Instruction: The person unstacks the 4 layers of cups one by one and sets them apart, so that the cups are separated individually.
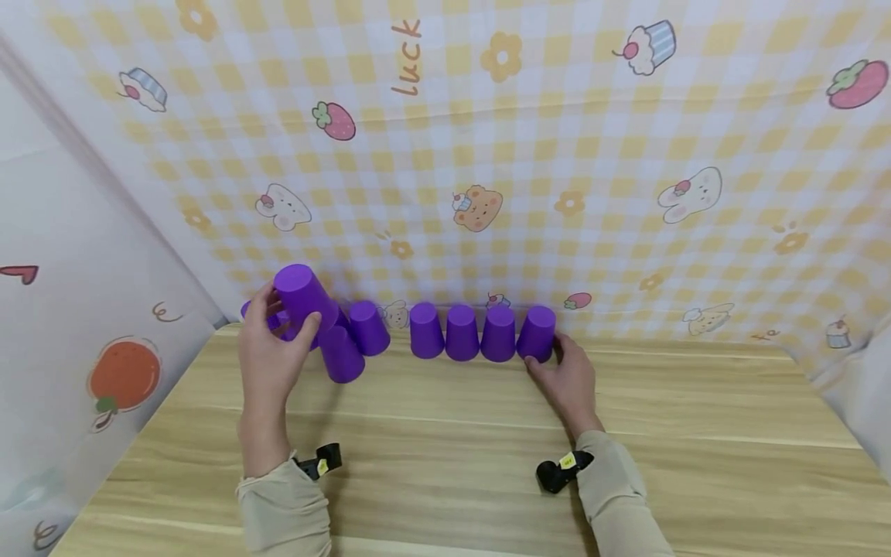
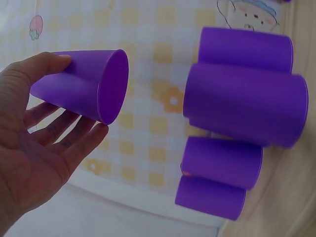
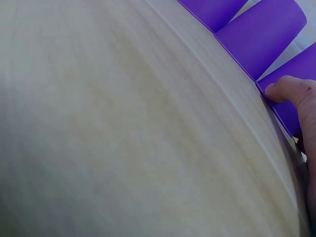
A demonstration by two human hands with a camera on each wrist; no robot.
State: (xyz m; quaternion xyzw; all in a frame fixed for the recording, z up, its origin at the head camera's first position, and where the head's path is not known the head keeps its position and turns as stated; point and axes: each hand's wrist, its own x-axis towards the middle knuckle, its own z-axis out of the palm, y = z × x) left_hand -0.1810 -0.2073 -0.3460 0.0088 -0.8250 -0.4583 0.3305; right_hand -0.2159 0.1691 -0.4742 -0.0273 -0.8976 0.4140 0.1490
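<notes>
My left hand point(image 1: 270, 367) holds a purple cup point(image 1: 306, 298) upside down, raised above the table. Thumb and fingers grip its sides, and its hollow mouth shows in the left wrist view. Below and behind it stand several more upside-down purple cups, including a front cup point(image 1: 342, 357) and a cup to its right point(image 1: 371, 329); the lifted cup and hand partly hide others. At the right, my right hand point(image 1: 572, 379) grips the end cup point(image 1: 537, 331) of a row standing on the table, its thumb point(image 3: 277, 89) near the rim. The other row cups point(image 1: 462, 334) stand close alongside.
The wooden table point(image 1: 431, 449) meets a yellow checked cloth backdrop point(image 1: 431, 155) just behind the cups. A white printed cloth point(image 1: 63, 294) hangs at the left. A gap separates the left cups from the row.
</notes>
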